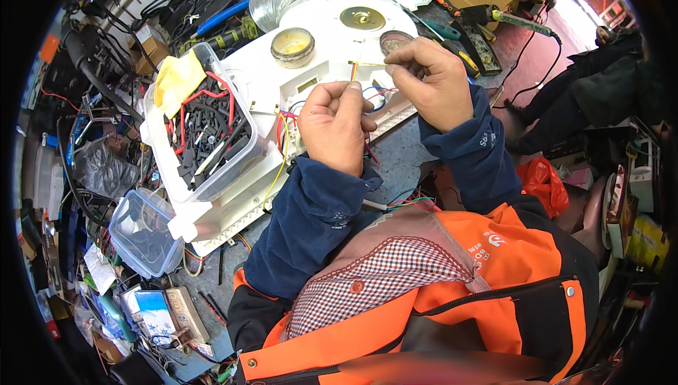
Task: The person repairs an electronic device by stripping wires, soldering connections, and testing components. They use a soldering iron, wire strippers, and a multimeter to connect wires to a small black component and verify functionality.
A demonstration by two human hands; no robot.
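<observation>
Both hands are raised over a white plastic housing [325, 18]. My left hand [335, 122] is closed in a pinch, thumb against fingers, on thin coloured wires [353, 70] that stick up from its fingertips. To the right, my right hand [436, 83] pinches the end of a thin pale yellow wire [372, 64], which runs across toward the left hand. Below them, red, blue and yellow wires lie in the recess of the housing. A yellow wire [282, 146] hangs beside my left wrist. An amber-filled round tin [292, 46] and a dark round tin [395, 42] sit just beyond the hands.
At left stands a clear box [260, 153] of black and red tubing pieces, a yellow cloth [176, 81] over its rim. A blue-rimmed clear container [145, 233] lies nearer. A soldering iron [522, 22] with a cord is at the far right. Tools and cables crowd the edges.
</observation>
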